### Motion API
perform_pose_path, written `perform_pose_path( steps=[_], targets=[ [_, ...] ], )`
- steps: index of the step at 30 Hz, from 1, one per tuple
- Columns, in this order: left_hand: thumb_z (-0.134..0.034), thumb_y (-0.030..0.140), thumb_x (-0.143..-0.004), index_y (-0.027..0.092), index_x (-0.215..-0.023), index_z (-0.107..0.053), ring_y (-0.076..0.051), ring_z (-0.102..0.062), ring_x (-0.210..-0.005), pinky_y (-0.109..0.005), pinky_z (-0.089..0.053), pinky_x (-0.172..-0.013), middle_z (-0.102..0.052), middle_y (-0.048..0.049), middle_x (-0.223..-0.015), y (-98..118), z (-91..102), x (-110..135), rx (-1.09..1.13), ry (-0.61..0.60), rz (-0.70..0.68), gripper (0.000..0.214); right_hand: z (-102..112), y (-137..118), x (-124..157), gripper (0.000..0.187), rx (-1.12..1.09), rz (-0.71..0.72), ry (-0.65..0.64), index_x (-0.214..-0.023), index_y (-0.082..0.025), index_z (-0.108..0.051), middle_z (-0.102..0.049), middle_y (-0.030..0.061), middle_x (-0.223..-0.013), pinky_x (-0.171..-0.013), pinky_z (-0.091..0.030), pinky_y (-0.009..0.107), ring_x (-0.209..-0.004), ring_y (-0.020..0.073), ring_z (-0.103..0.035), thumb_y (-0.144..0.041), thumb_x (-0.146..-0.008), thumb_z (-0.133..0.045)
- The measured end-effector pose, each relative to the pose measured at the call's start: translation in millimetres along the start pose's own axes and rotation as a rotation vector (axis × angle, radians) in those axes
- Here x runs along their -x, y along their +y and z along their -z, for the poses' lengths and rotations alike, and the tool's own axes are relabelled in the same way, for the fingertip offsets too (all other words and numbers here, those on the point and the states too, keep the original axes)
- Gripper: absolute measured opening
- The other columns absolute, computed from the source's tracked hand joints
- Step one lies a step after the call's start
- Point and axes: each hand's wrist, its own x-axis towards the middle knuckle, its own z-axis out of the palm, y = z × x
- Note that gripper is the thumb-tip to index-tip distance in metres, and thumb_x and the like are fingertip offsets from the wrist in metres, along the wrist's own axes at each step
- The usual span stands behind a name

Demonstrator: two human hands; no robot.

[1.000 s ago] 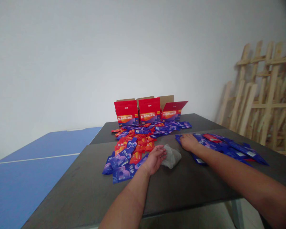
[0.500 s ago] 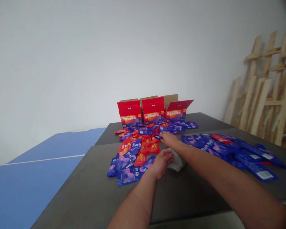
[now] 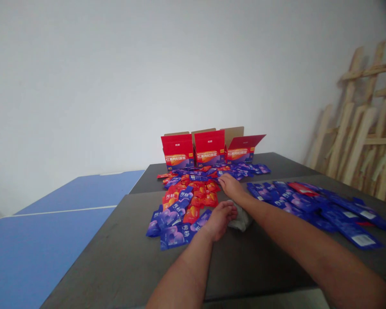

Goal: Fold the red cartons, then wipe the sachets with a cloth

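Note:
My right hand (image 3: 231, 188) lies flat at the far edge of the central spread of blue and red sachets (image 3: 183, 206), with its fingertips on them. My left hand (image 3: 222, 219) rests on the dark tabletop (image 3: 122, 257) at the near right of that spread, touching a crumpled grey cloth (image 3: 241, 219). Neither hand visibly holds anything. A second band of blue sachets (image 3: 312, 204) lies to the right of my right forearm. Behind the sachets stand several open red cartons (image 3: 209, 148) with printed fronts.
A blue table-tennis table (image 3: 51, 244) adjoins the left side of the dark table. Wooden lattice frames (image 3: 360, 128) lean against the white wall at the right. The far table section holds the cartons.
My right hand has moved left from the right band of sachets to the far edge of the central spread, crossing above the cloth. My left hand has shifted slightly toward the cloth.

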Motion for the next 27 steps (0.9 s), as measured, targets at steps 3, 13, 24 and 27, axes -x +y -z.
perform_pose_path(
  steps=[3,13,24,27],
  targets=[
    [-0.057,0.039,-0.086,0.012,-0.099,-0.058,-0.018,-0.063,-0.082,-0.028,-0.046,-0.078,-0.065,-0.0125,-0.092,9,1.3,0,0.097,0.015,0.069,0.029,15,-1,17,0.028,-0.221,0.042,0.240,-0.099,-0.017,-0.067,-0.069,0.0089,-0.097,-0.086,-0.049,0.031,-0.093,0.0193,-0.062,-0.025,-0.097,-0.040],
    [-0.043,0.058,-0.090,0.009,-0.108,-0.063,-0.022,-0.064,-0.079,-0.034,-0.052,-0.071,-0.067,-0.0140,-0.094,32,8.7,3,0.449,-0.092,0.117,0.056,27,-1,109,0.027,-0.309,0.664,0.233,-0.110,-0.024,-0.065,-0.069,0.0062,-0.111,-0.095,-0.047,0.040,-0.105,0.0182,-0.062,-0.017,-0.090,-0.049],
    [-0.053,0.056,-0.086,0.015,-0.104,-0.064,-0.016,-0.059,-0.067,-0.027,-0.045,-0.052,-0.067,-0.0105,-0.098,40,12.5,8,0.523,-0.036,-0.014,0.045,4,-5,102,0.046,-0.165,0.038,-0.087,-0.119,-0.023,-0.060,-0.065,0.0100,-0.107,-0.087,-0.046,0.040,-0.102,0.0258,-0.059,-0.050,-0.082,-0.061],
    [-0.053,0.055,-0.086,0.014,-0.107,-0.063,-0.016,-0.059,-0.068,-0.026,-0.044,-0.051,-0.067,-0.0110,-0.103,41,14.3,10,0.526,-0.090,-0.019,0.047,10,-7,101,0.023,-0.170,0.020,-0.137,-0.098,-0.021,-0.066,-0.066,0.0065,-0.091,-0.078,-0.046,0.032,-0.087,0.0208,-0.062,-0.038,-0.085,-0.060]
  ],
)
